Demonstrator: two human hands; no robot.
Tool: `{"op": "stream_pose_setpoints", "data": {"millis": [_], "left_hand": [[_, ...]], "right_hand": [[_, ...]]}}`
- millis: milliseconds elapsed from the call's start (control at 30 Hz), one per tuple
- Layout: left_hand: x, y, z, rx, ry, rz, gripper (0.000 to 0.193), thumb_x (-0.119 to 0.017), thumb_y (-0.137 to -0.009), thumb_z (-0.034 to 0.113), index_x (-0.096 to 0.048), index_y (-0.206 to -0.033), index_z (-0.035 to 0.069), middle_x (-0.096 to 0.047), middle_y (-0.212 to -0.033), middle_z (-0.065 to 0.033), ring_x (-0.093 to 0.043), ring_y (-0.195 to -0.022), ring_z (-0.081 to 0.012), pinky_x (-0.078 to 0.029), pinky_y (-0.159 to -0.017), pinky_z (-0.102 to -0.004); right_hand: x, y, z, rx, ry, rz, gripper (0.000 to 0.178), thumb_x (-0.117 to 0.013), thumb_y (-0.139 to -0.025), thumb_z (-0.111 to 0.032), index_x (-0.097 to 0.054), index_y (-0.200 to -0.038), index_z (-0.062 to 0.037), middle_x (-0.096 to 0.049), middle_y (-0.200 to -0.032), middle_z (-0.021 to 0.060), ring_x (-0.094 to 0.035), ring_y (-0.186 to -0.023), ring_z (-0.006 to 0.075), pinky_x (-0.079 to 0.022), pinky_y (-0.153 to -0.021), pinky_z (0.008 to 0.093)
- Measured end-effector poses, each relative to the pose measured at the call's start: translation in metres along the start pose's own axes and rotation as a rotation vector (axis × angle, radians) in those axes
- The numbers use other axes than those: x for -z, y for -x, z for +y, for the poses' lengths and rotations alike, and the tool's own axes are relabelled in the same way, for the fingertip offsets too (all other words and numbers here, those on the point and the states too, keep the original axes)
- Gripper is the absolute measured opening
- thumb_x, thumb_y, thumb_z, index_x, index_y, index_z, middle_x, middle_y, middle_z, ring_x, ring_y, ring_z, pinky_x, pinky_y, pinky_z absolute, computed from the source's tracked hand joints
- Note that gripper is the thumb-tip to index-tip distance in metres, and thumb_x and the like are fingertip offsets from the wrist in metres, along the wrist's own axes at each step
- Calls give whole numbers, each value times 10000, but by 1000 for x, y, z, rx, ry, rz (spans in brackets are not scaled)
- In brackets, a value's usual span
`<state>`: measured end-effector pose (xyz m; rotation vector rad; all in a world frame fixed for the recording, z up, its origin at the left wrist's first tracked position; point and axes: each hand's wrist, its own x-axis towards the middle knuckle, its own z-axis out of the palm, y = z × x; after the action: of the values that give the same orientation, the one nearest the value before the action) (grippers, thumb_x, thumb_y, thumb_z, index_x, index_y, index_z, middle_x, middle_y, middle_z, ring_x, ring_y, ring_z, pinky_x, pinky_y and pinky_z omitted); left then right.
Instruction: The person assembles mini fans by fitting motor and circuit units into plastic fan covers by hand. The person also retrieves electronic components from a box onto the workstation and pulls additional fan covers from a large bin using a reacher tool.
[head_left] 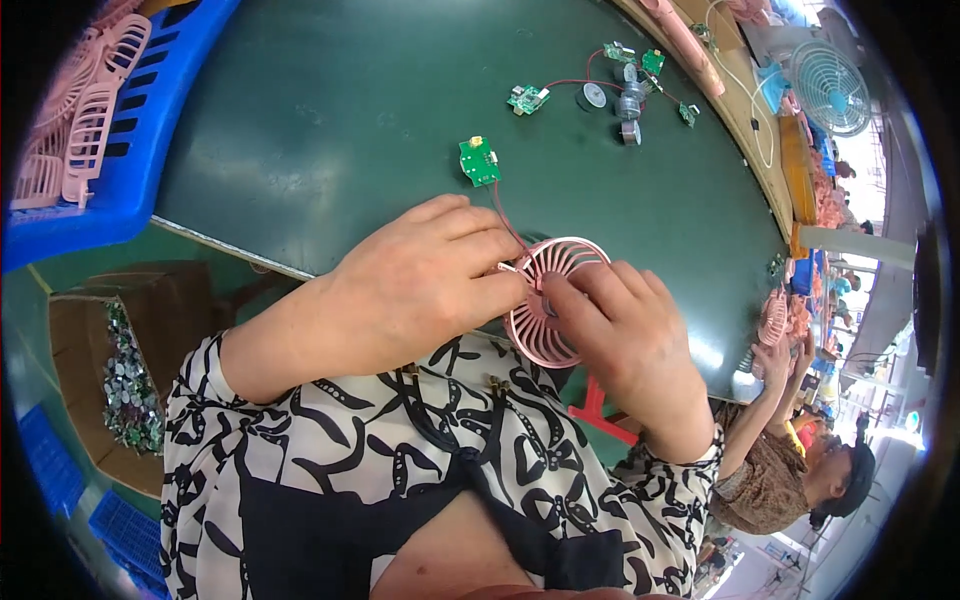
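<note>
One pink fan housing (533, 325), round and ribbed, is held at the near edge of the green table (330, 120) by the right hand (630, 335), whose fingers close around its right rim, with the thumb reaching inside. The left hand (420, 270) meets the opposite rim with bent fingers beside a small white piece (508, 267); whether they pinch that, the rim or a lead, I cannot tell. A red wire (500, 207) runs from the housing to a green circuit board (480, 162) lying flat just beyond the left knuckles.

The step in hand appears to be fitting wired parts into the housing. The next move probably calls for a steady right grip and slack in the wire, so that the ribs do not snag it.

Farther out, near the table's far edge, grey motors (628, 103) lie among more wired boards (525, 99). At the left end stands a blue basket (170, 120) of pink grilles (90, 130); below the near edge is a cardboard box (75, 345). Toward the right end, a co-worker's hands (778, 365) are at another pink part (773, 318).

No lettering or label is legible on the housing or boards.
</note>
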<state>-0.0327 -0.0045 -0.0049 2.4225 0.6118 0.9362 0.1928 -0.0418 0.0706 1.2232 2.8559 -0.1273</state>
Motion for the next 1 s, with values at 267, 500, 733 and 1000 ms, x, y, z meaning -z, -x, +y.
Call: {"op": "stream_pose_setpoints", "data": {"millis": [267, 500, 733, 1000], "left_hand": [[17, 0, 6, -23, -25, 27, 189, -675, -780, 95, -654, -963, 54, -639, -1023, -103, -621, -1060, -285, -484, -941, -428], [38, -2, 35, -63, 1, 91, 184, -694, -777, 91, -661, -950, 36, -644, -1100, -132, -623, -1038, -305, -491, -931, -416], [129, 12, 31, 369, -871, 482, 307, -724, -771, 100, -648, -1068, 102, -591, -1236, -115, -492, -1254, -362, -354, -1057, -516], [140, 19, 26, 697, -1149, 484, 267, -737, -811, 207, -676, -1056, 118, -643, -1113, -88, -524, -1207, -345, -287, -1013, -695]], "right_hand": [[9, 7, -14, -117, -147, 120, 458, -734, -773, -235, -636, -1182, -53, -620, -1025, 106, -615, -895, 306, -491, -737, 401], [-7, 45, -43, -69, -21, 361, 528, -715, -777, -270, -642, -1260, -71, -583, -1289, 92, -593, -977, 249, -447, -839, 395], [-7, 55, -49, -117, -122, 457, 574, -779, -691, -183, -651, -1236, -56, -631, -1250, 115, -603, -1000, 305, -460, -862, 419], [1, 67, -57, -147, -168, 517, 533, -775, -714, -141, -646, -1225, -59, -634, -1234, 134, -604, -1006, 323, -458, -854, 416]]}}
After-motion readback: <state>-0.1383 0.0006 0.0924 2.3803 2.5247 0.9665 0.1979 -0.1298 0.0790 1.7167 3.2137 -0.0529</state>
